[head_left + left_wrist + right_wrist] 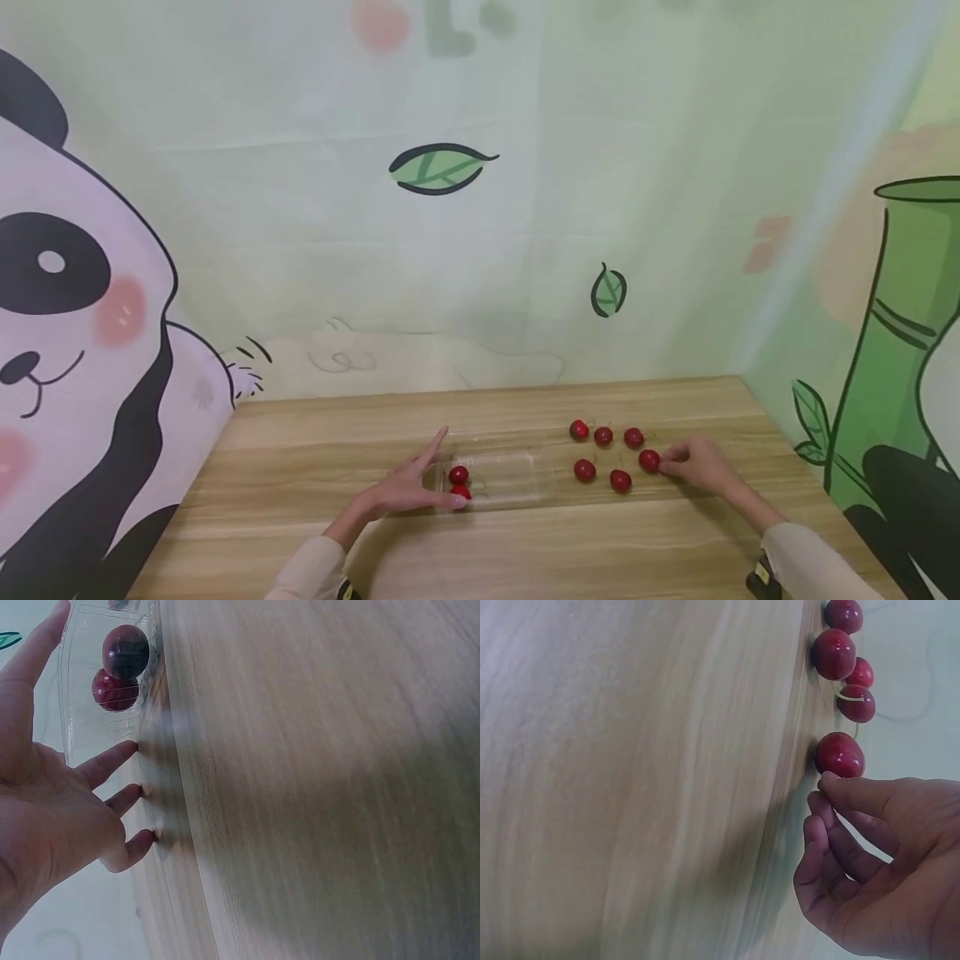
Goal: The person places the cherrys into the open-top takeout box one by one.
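Observation:
A clear plastic box lies on the table with two red cherries at its left end. My left hand is spread around that end, thumb along the near side and a finger reaching toward the far side. In the left wrist view, the other fingertips meet the tabletop beside the box. My right hand has thumb and forefinger together at the right edge of a cherry, pinching it there. Its remaining fingers are curled.
Several more cherries, among them a far one and a near one, lie loose between the box and my right hand, some with stems. The wooden table ends at a printed panda-and-bamboo backdrop.

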A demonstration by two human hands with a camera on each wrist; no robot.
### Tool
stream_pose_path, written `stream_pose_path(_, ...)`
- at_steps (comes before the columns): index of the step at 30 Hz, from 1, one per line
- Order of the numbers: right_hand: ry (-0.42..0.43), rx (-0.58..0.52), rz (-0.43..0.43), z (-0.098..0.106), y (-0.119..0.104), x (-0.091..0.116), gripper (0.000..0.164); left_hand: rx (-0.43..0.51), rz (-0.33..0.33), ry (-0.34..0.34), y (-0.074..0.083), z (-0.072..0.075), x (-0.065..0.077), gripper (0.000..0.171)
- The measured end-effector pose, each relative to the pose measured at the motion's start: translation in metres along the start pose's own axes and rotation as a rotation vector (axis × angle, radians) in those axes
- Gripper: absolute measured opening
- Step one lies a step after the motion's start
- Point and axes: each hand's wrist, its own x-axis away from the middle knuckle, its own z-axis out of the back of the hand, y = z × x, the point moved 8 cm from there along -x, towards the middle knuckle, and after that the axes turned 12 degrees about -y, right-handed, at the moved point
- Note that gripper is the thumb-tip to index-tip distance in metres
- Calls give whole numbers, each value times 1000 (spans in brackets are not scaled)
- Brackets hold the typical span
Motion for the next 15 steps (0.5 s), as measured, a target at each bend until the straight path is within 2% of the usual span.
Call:
stream_pose_path(5, -26, -30, -42, 0, -1, -2, 11, -11, -7, 4, 0, 0, 1, 119)
stream_pose_path(15, -55, -70, 2, 1, -21, -3, 13, 8, -4, 4, 0, 1, 3, 119)
